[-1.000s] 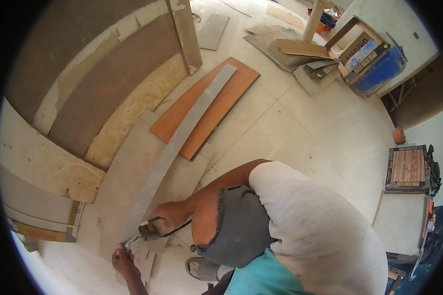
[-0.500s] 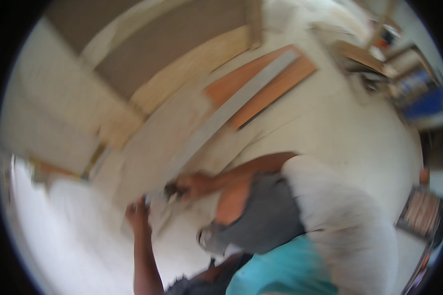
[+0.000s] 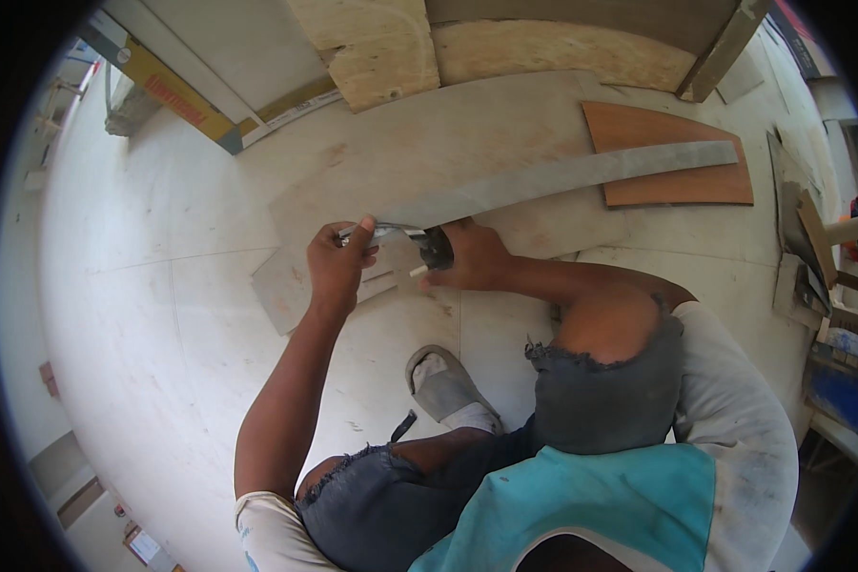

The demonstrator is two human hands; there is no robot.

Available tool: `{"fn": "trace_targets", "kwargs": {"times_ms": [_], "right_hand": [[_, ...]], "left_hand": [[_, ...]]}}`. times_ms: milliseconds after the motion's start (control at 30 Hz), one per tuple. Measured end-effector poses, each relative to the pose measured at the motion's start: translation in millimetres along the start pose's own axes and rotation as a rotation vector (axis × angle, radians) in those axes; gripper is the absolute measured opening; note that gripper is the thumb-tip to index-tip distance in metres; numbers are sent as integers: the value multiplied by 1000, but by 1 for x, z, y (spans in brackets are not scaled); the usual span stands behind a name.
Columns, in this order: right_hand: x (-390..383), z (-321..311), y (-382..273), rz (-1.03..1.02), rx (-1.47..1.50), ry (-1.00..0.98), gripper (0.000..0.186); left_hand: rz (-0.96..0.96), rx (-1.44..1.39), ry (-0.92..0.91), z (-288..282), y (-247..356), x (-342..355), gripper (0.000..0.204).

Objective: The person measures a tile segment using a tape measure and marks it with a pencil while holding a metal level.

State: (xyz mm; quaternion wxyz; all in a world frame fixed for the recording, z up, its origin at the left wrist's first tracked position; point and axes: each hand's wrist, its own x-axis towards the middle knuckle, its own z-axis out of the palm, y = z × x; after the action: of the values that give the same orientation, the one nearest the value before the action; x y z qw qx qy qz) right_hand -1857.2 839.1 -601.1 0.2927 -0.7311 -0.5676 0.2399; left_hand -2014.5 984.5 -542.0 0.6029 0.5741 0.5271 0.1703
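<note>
My left hand [image 3: 338, 262] is closed, pinching a thin shiny piece [image 3: 386, 229] between thumb and fingers. My right hand [image 3: 477, 255] wraps round a small dark hand tool [image 3: 436, 248] whose exact kind I cannot make out; a short white part sticks out beside it. The shiny piece reaches across to the tool. Just beyond both hands lies a long grey strip [image 3: 562, 176], narrow and flat, running off to the right. Its far end rests over a brown wood-faced panel [image 3: 677, 186]. The strip's near end is partly hidden behind my hands.
A large pale sheet [image 3: 400, 133] lies on the floor under the strip. Wooden boards [image 3: 562, 57] stand along the far side. A yellow-and-grey carton [image 3: 176, 95] is at the far left. My sandalled foot [image 3: 448, 391] is close below. Offcuts and a blue crate [image 3: 844, 396] sit at right.
The view has turned and steadied, so the strip now runs more level to the right. Both hands appear farther up and right in the picture, still close together at the tool.
</note>
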Motion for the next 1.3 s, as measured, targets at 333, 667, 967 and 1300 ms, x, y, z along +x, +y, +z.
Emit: {"fn": "trace_targets", "kwargs": {"times_ms": [333,667,967,1300], "right_hand": [[-12,-25,50,122,690,-423,67],[-17,-53,71,621,1475,-554,68],[6,-82,53,875,1324,-334,66],[10,-101,64,958,1420,-260,59]], "left_hand": [[-54,-72,-54,-2,-16,18,43],[-79,-65,-24,4,-50,38,47],[-57,-28,-24,2,-49,42,50],[-80,-38,-55,12,-39,44,53]]}}
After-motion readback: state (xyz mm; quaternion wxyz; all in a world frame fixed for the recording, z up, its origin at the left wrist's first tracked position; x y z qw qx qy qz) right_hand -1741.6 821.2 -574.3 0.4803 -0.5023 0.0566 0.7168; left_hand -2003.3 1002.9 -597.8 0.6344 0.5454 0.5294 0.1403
